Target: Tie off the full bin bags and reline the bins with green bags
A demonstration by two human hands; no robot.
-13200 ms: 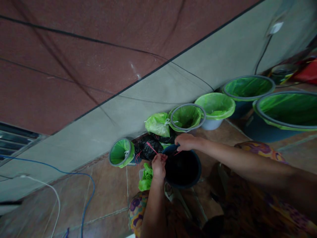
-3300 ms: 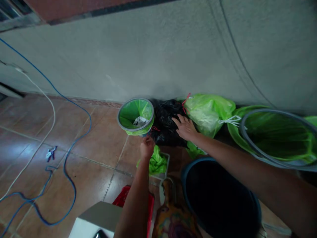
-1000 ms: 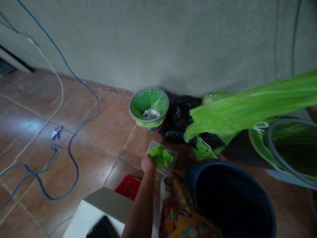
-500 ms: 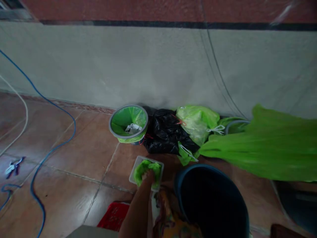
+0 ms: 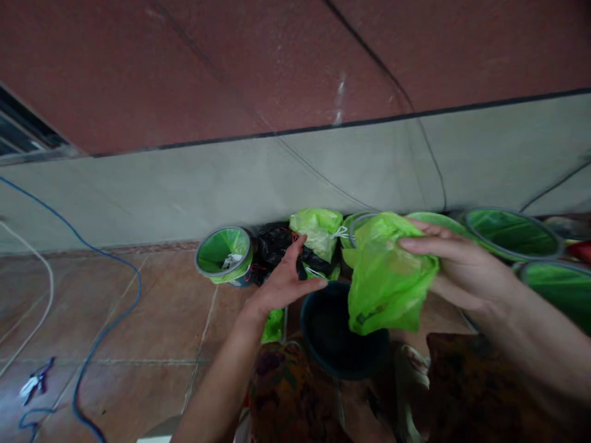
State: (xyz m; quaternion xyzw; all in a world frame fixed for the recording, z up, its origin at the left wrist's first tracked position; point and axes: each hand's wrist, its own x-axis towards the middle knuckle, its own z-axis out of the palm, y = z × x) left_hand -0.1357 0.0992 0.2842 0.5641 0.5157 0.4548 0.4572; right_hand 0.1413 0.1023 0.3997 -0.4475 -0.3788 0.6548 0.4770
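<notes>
My right hand [image 5: 455,258] grips a crumpled green plastic bag [image 5: 392,283], thumb on top, in the middle right of the view. The bag hangs over a dark blue bin [image 5: 307,332] that stands between my legs. My left hand [image 5: 290,280] is held up just left of the bag, its thumb and fingers spread, with nothing in it. Below the left wrist, partly hidden by the arm, is a plastic container with more green plastic [image 5: 274,325] in it.
Along the wall stand a green-lined bin [image 5: 200,271], black garbage bags [image 5: 268,243] and a tied green bag [image 5: 316,224]. More lined bins [image 5: 512,231] stand at right. A blue hose [image 5: 96,329] and a purple-handled tool [image 5: 37,380] lie on the tiles at left.
My left hand has risen from the plastic container and opened. The large stretch of green plastic at right is gone from there; a smaller bunched bag is now in my right hand. The view has tilted upward.
</notes>
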